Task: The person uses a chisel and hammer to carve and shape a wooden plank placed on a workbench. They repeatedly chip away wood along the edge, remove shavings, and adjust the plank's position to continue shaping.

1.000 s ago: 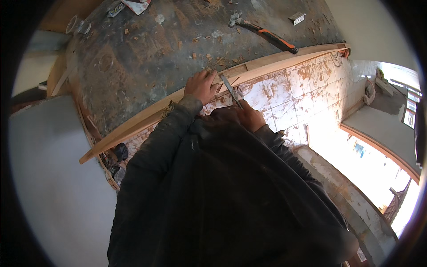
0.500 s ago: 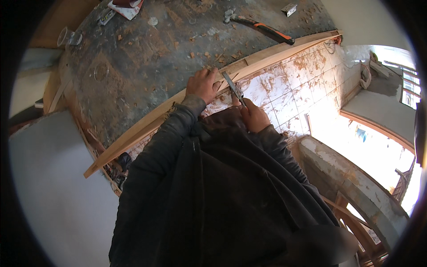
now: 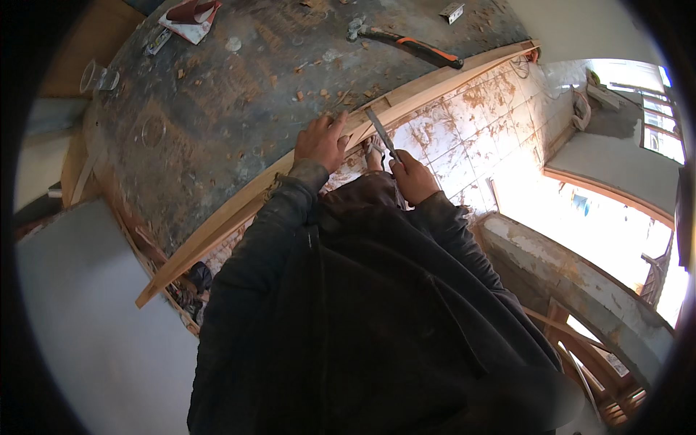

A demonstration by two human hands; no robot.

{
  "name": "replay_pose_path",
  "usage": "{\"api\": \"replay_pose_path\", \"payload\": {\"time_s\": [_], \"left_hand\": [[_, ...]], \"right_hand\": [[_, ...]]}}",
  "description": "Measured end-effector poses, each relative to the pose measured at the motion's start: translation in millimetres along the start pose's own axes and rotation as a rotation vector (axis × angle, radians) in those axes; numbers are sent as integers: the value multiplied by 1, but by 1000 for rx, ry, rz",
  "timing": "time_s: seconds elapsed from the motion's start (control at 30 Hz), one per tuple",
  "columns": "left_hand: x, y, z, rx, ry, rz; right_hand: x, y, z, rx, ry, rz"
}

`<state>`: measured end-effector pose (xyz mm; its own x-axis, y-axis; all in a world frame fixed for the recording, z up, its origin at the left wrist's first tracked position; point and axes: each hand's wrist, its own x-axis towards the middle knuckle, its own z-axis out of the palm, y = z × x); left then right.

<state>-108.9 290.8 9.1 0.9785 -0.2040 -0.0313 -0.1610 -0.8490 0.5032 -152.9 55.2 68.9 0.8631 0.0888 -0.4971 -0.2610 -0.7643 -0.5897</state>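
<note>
A long pale wooden beam [image 3: 217, 223] lies slantwise along the near edge of a dark, dusty worktop [image 3: 239, 94]. My left hand [image 3: 320, 143] grips it near the middle, fingers over the top and thumb toward the near side. Just right of it, my right hand [image 3: 416, 178] is closed around the handle of a chisel [image 3: 383, 135]. The flat metal blade slants up and left, its tip at the beam beside a shallow notch. Most of the handle is hidden in the fist.
A hammer [image 3: 413, 48] with a black and orange handle lies beyond the beam among wood chips. Farther left are a clear cup [image 3: 99, 77] and folded sandpaper [image 3: 192, 16]. A metal hinge [image 3: 452, 12] lies far right. Dirty white tiles [image 3: 464, 116] cover the floor.
The whole scene has shifted slightly left and up with my head. The chisel blade has turned a little, and my right hand stays closed on it.
</note>
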Motion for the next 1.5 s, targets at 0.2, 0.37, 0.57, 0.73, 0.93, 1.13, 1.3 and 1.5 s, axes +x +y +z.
{"api": "replay_pose_path", "payload": {"time_s": [0.2,0.37,0.57,0.73,0.93,1.13,1.3,1.5], "left_hand": [[3,1,-2,31,-88,-22],[0,-2,0,41,-41,-8],[3,2,0,25,-95,-37],[0,1,-2,53,-35,-26],[1,-1,5,31,-45,-25],[2,11,3,116,-52,-57],[4,5,15,112,-44,-54],[1,-2,14,190,-27,-58]], "right_hand": [[3,5,2,327,-149,218],[3,13,-12,-10,6,2],[15,22,-10,257,-69,123],[5,16,-26,61,-35,22],[11,7,-43,-18,-100,52],[13,21,-25,57,-60,-26],[16,33,-1,21,67,-32],[18,31,-20,307,-138,-47]]}}
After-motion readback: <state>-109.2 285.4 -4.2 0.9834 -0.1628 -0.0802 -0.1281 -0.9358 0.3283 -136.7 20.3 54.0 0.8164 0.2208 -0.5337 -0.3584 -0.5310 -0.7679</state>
